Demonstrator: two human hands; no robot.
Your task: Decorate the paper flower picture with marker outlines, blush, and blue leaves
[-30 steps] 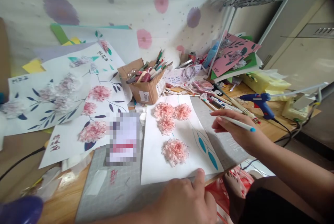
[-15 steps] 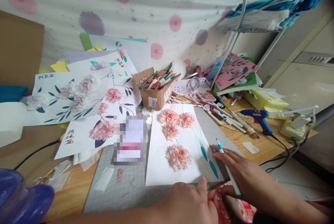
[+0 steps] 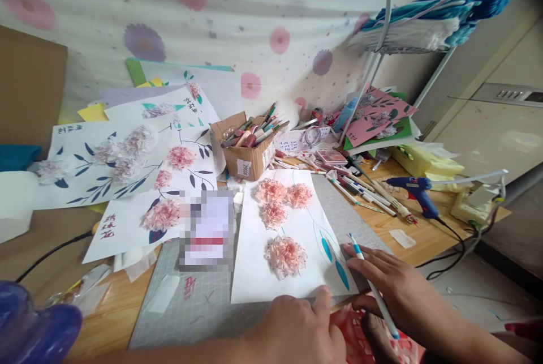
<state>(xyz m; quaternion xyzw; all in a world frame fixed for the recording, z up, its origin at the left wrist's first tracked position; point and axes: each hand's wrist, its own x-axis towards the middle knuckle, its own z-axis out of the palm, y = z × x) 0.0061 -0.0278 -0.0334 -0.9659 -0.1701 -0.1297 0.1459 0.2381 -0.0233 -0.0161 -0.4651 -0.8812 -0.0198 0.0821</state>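
Note:
My right hand (image 3: pixel 394 279) grips a white marker with blue bands (image 3: pixel 379 299), its tip just off the right edge of a white sheet of paper (image 3: pixel 254 273). Near the bottom edge of that sheet rests my left hand (image 3: pixel 299 324), index finger stretched out onto the paper and the other fingers partly curled. Several pink ruffled paper flowers (image 3: pixel 285 256) sit on the sheet. To their right are thin drawn stems and two blue-green painted leaves (image 3: pixel 341 275). A grey cutting mat (image 3: pixel 169 318) lies underneath.
Left of the sheet lie a blurred-out phone-like object (image 3: pixel 208 234) and finished flower pictures (image 3: pixel 106 171). Behind stands a cardboard box of pens (image 3: pixel 250 160). Loose markers (image 3: pixel 365 191), a blue glue gun (image 3: pixel 418 188) and its cable lie right. A purple object (image 3: pixel 38 324) fills the lower left.
The view has shifted slightly. My right hand and the marker have moved a little down and away from the leaves. My left hand keeps its place on the sheet.

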